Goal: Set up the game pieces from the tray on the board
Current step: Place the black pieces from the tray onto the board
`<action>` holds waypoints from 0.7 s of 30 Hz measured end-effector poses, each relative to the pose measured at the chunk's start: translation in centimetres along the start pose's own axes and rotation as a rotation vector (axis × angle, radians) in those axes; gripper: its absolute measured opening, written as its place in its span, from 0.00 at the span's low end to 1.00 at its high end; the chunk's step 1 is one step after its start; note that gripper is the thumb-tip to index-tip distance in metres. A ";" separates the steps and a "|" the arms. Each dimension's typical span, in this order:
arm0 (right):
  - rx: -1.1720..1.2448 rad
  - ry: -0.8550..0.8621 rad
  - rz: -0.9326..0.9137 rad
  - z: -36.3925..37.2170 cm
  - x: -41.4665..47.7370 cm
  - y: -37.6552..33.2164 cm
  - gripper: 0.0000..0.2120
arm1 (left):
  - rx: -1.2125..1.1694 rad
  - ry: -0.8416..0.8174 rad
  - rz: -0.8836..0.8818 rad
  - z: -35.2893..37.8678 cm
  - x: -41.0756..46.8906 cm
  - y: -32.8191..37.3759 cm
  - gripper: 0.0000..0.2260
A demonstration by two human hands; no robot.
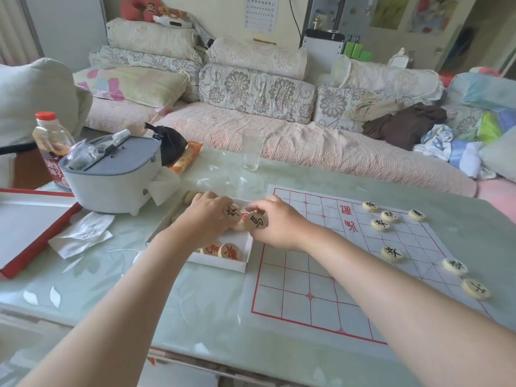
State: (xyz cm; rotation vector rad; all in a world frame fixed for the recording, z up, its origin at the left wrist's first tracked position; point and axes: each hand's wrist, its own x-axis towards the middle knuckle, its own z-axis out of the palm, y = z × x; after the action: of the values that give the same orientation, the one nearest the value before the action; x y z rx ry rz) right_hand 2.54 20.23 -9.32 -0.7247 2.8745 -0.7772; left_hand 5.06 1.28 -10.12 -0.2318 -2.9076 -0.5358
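A white cardboard tray (223, 265) lies on the table left of the paper board (307, 275), which has red grid lines. Round wooden pieces with red characters (228, 251) lie in the tray's near corner. My left hand (208, 212) is over the tray and pinches a piece with a black character (233, 212). My right hand (279, 222) is over the tray's right edge and holds another black-marked piece (256, 221). Several black-marked pieces (392, 253) stand on the board's right side.
A grey lidded container (111, 174) stands left of the tray, with a bottle (51, 143) behind it. A clear glass (252, 149) is at the far table edge. Crumpled paper (83, 233) and a red-edged box lid (28, 227) lie at left. A sofa runs behind.
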 end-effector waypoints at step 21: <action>-0.175 -0.081 0.354 -6.6 -14.2 14.6 0.20 | -0.082 -0.332 0.273 9.7 0.5 16.6 0.20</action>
State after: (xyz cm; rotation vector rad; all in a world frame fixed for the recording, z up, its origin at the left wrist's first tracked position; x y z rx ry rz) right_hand 7.68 40.93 -11.45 -0.2382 2.8986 -0.4447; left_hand 6.26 20.23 -13.36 -0.7850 -3.0913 -0.6205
